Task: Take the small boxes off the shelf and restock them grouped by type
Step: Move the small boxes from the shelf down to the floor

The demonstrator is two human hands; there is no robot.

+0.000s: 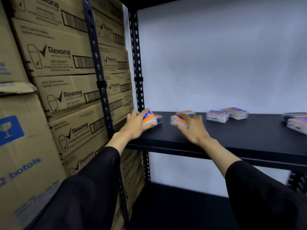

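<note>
1. Head view puts my two hands on the black shelf (232, 135), with the small boxes spread along it from the left upright to the right edge of the picture.
2. My left hand (136, 125) curls around the leftmost box (149, 117) at the far left end of the shelf, fingers wrapped over its near edge. A second box (158, 118) seems to sit just behind it, mostly hidden.
3. My right hand (191, 128) lies flat, fingers straight, on top of the next box (178, 119), pressing rather than pinching. Another box (186, 112) lies just behind that one.
4. The relation that matters, as I judge it: both handled boxes sit directly ahead of their hands, long axes running along the shelf, and the left hand is nearer the upright, so gathering leftward suits it.
5. Count, as far as blur allows: two at the left hand, two at the right hand, two more (216, 116) (236, 112) touching further right, and two (297, 123) at the frame's right edge, well apart from my hands. Eight, I think.
6. Stacked cartons (63, 55) fill the neighbouring rack on my left.
</note>
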